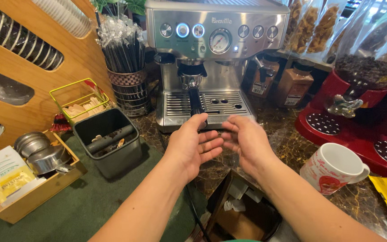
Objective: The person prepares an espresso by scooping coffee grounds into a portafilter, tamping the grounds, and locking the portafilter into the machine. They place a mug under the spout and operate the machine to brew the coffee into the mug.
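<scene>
Here, hands (220, 143) near portafilter handle (195, 102)

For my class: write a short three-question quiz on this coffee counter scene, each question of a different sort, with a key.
1. True or false: the left hand holds the white mug.
2. Multiple choice: the black portafilter handle points A) toward the person, B) to the far left, C) straight up.
3. Fill in: the dark knock box stands on a ___ mat.

Key
1. False: both the left hand and the right hand are empty, open, in front of the espresso machine; the mug stands apart on the right.
2. A.
3. Green.
</scene>
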